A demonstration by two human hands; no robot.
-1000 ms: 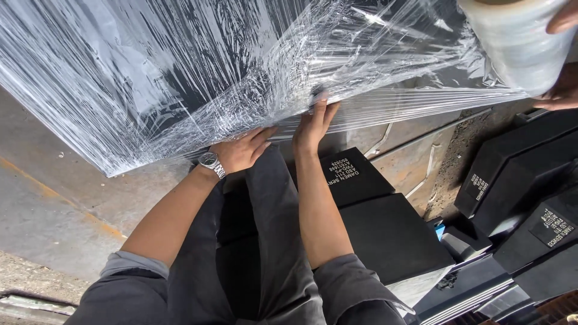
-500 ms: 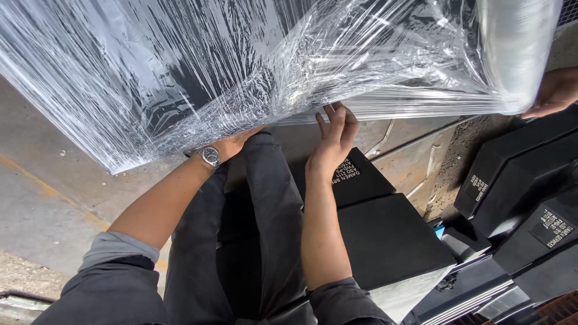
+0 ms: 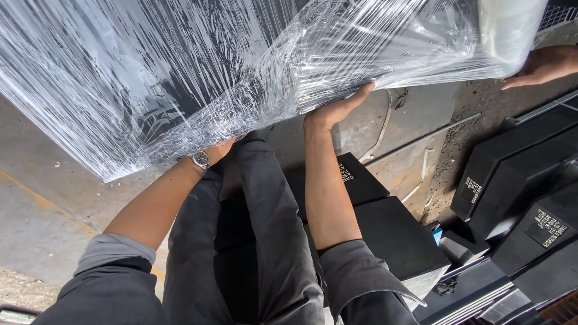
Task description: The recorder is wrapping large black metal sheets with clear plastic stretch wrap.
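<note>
A large dark slab wrapped in clear stretch film (image 3: 198, 78) fills the top of the view. My right hand (image 3: 338, 109) presses up against its lower edge, fingers curled onto the film. My left hand (image 3: 218, 150), with a wristwatch (image 3: 199, 159) on it, reaches under the film's lower edge, and its fingers are hidden. At the top right another person's hand (image 3: 542, 66) holds a roll of stretch film (image 3: 510, 33) that feeds the sheet. My legs in dark grey trousers (image 3: 259, 241) are below.
Black polished stone blocks (image 3: 391, 241) with white lettering lie beside my legs, and more (image 3: 518, 174) stand stacked at the right. Bare concrete floor (image 3: 36, 229) with a yellow line spreads at the left. A loose strap (image 3: 385, 129) lies on the ground.
My right hand has slid up and to the right along the wrapped edge. My left hand has gone further under the film. The roll and the other person's hand have shifted at the top right.
</note>
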